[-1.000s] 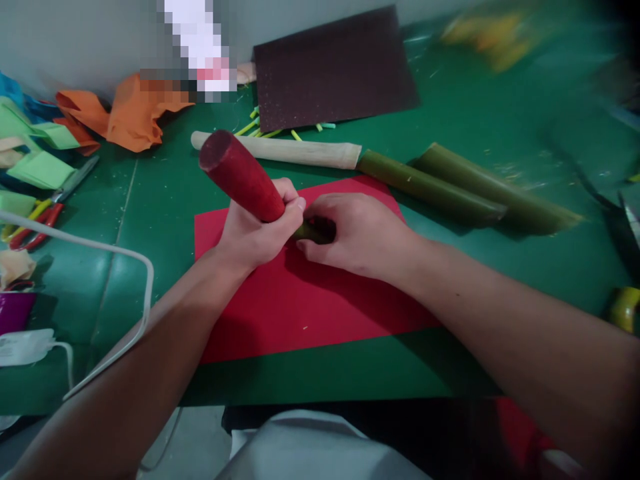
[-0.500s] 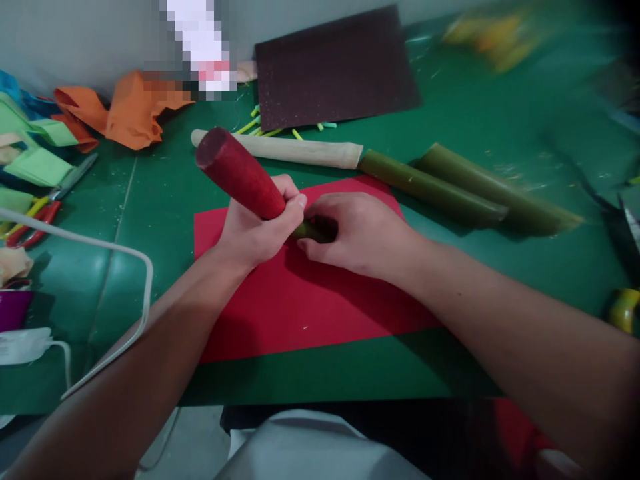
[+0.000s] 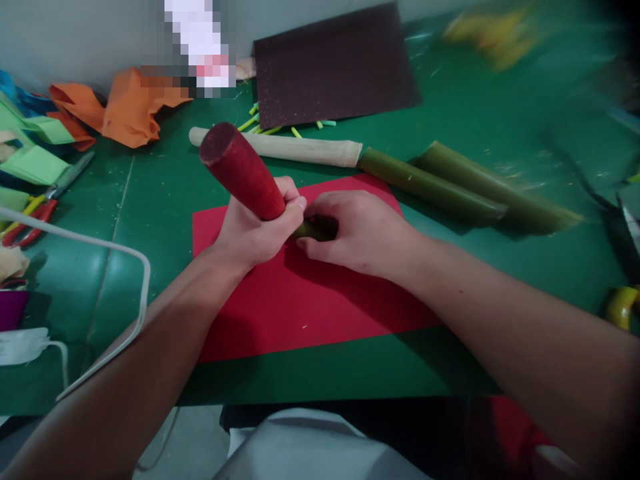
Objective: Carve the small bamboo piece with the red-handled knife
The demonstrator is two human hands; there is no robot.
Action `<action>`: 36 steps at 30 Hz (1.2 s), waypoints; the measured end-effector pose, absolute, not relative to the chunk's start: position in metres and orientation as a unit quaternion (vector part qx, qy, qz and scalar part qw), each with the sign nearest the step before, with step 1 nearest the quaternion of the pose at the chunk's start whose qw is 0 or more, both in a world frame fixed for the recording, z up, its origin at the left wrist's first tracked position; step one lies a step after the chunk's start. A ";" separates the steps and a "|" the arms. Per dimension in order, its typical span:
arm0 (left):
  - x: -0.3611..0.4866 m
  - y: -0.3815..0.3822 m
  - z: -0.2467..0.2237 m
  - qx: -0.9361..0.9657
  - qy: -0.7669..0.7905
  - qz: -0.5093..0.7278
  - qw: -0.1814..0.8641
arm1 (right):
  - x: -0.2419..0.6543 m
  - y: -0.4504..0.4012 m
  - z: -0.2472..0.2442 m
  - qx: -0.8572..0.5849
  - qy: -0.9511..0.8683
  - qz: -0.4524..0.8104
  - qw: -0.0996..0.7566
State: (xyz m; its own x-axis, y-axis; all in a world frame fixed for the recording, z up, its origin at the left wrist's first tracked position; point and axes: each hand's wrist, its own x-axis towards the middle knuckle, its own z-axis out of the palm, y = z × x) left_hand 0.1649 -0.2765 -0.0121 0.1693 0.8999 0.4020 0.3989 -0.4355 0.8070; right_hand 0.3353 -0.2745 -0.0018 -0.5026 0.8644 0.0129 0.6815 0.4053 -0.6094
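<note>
My left hand [image 3: 260, 230] is closed around a thick red wooden handle [image 3: 245, 173]. The handle's wide end points up and away to the left, and whatever its lower end leads to is hidden by my fingers. Close against it, my right hand [image 3: 357, 233] curls around a short dark green piece of bamboo [image 3: 315, 230], mostly covered by the fingers. Both hands work over a red sheet [image 3: 320, 313] lying on the green table [image 3: 350, 377]. I cannot tell whether the handle touches the bamboo.
Beyond the sheet lie a pale peeled stick [image 3: 310, 148] and two green bamboo lengths [image 3: 435, 183]. A dark brown sheet [image 3: 335, 67] is at the back. Orange cloth [image 3: 130, 113], red-handled scissors [image 3: 35, 223] and a white cable [image 3: 145, 280] are on the left.
The red handle's top end has tipped slightly to the right. Both hands keep their grips in nearly the same place, and the view has shifted a little.
</note>
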 end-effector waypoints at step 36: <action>0.161 -0.273 -0.020 0.712 0.431 0.478 0.282 | 0.334 -0.275 -0.004 -0.482 -0.820 0.262 0.166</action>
